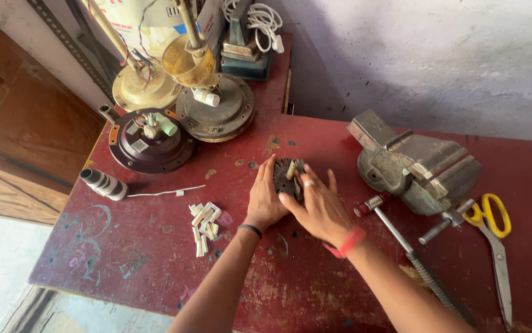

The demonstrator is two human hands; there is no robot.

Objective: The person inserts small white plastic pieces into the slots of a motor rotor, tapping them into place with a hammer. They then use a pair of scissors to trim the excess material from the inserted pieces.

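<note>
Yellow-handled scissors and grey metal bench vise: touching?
Cannot tell. In the head view the yellow-handled scissors lie by the grey metal bench vise; a handle loop overlaps the vise's screw handle, hiding any contact.

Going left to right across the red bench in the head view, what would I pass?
Black-and-white cylinder → small white pieces → left hand → right hand → hammer → grey vise → yellow-handled scissors.
</note>
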